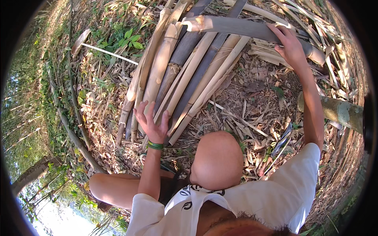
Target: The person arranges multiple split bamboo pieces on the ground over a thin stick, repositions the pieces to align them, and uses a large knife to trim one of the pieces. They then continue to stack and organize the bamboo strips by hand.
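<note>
A thick grey bamboo pole point(240, 28) lies crosswise at the far side, over the far ends of other bamboo pieces. My right hand point(290, 43) grips it near its right end, fingers over the top and thumb on the near side. Several bamboo lengths point(199, 67), tan and dark grey, some of them split, lie side by side on the ground, running away from me. Just above their near ends my left hand point(151, 124) hovers with fingers spread, holding nothing. A green band point(154, 145) circles the left wrist.
At the left, a thin white strip point(110, 54) ends in a brown wooden-looking piece point(80, 41). Split bamboo strips point(315, 23) pile up at the far right. A lichen-spotted log point(340, 110) lies beyond my right arm. A dark blade-like object point(282, 141) rests near my bent knee point(218, 159).
</note>
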The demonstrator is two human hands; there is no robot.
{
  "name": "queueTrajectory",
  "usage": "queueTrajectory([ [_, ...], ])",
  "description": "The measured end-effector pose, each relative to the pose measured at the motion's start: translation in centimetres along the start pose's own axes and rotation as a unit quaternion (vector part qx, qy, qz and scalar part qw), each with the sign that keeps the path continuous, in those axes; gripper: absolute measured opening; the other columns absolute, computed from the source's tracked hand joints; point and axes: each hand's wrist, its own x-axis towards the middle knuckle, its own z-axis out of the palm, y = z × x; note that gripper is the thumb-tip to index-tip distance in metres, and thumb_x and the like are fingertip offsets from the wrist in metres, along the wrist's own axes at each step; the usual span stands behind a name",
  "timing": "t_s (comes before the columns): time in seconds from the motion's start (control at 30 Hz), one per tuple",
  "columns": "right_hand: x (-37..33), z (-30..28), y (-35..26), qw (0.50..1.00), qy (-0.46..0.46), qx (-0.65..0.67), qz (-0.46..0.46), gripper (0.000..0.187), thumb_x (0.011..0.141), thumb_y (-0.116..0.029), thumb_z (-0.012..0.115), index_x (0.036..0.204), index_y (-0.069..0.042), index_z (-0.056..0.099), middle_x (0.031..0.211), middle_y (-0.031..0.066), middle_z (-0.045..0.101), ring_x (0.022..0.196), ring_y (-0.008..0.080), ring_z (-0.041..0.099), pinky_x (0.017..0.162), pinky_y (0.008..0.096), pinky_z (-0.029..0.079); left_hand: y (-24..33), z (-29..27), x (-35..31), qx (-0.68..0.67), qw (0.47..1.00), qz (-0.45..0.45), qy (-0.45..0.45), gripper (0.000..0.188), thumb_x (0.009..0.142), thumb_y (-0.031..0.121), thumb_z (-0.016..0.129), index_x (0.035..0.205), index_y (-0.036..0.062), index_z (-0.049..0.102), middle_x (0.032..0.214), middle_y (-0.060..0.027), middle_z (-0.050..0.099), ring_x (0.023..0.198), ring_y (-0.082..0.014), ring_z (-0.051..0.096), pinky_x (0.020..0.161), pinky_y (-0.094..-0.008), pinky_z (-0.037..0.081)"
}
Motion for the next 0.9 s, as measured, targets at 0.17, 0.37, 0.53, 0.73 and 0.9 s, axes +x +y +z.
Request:
queueTrajectory([
  [0.17, 6.3, 1.0, -14.9, 0.974, -0.046, 0.044, -0.218, 0.076, 0.071, 0.002, 0.074, 0.14, -0.023, 0.057, 0.123, 0.0088, 0.056, 0.117, 0.0293, 0.055, 0.107, 0.0428, 0.046, -0.4, -4.5, 3.8, -0.039, 0.988, -0.038, 0.145, 0.054, 0.096, 0.033, 0.07, 0.133, -0.0041, 0.055, 0.129, -0.0207, 0.059, 0.121, -0.0364, 0.055, 0.104, -0.0477, 0.042],
  [0.37, 8.8, 9.1, -25.8, 0.917, -0.091, 0.097, -0.377, 0.071, 0.071, -0.001, 0.074, 0.138, -0.024, 0.06, 0.132, 0.0087, 0.053, 0.13, 0.0275, 0.05, 0.12, 0.0485, 0.033, 1.2, -5.1, 3.9, -0.079, 0.995, -0.064, -0.014, 0.054, 0.09, 0.023, 0.075, 0.135, 0.0006, 0.056, 0.131, -0.0226, 0.057, 0.124, -0.0377, 0.052, 0.105, -0.0488, 0.041],
  [0.53, 7.2, 10.3, -27.8, 0.931, -0.047, 0.206, -0.297, 0.065, 0.076, -0.004, 0.073, 0.137, -0.02, 0.06, 0.146, 0.0116, 0.047, 0.14, 0.0311, 0.042, 0.119, 0.0506, 0.033, 0.2, -1.3, -0.3, 0.041, 0.988, -0.061, -0.135, 0.056, 0.089, 0.025, 0.073, 0.14, 0.0108, 0.056, 0.137, -0.0165, 0.054, 0.129, -0.0384, 0.048, 0.109, -0.0521, 0.036],
  [0.73, 3.2, 9.5, -20.0, 0.953, 0.135, 0.238, -0.127, 0.039, 0.084, -0.013, 0.07, 0.123, -0.012, 0.065, 0.137, 0.0123, 0.053, 0.122, 0.0341, 0.056, 0.107, 0.048, 0.046, 0.1, -0.1, -1.2, 0.07, 0.986, -0.058, -0.139, 0.052, 0.091, 0.023, 0.069, 0.141, 0.0157, 0.057, 0.133, -0.0136, 0.058, 0.124, -0.0344, 0.052, 0.107, -0.0517, 0.036],
  [0.9, -2.9, 11.7, -5.0, 0.976, 0.081, 0.098, 0.174, 0.043, 0.084, -0.011, 0.067, 0.127, -0.011, 0.061, 0.136, 0.0132, 0.055, 0.126, 0.0348, 0.054, 0.107, 0.0452, 0.046, 1.5, 0.7, -1.1, 0.107, 0.986, -0.035, -0.125, 0.055, 0.088, 0.021, 0.071, 0.141, 0.0185, 0.057, 0.14, -0.0125, 0.051, 0.132, -0.0345, 0.048, 0.113, -0.0589, 0.029],
])
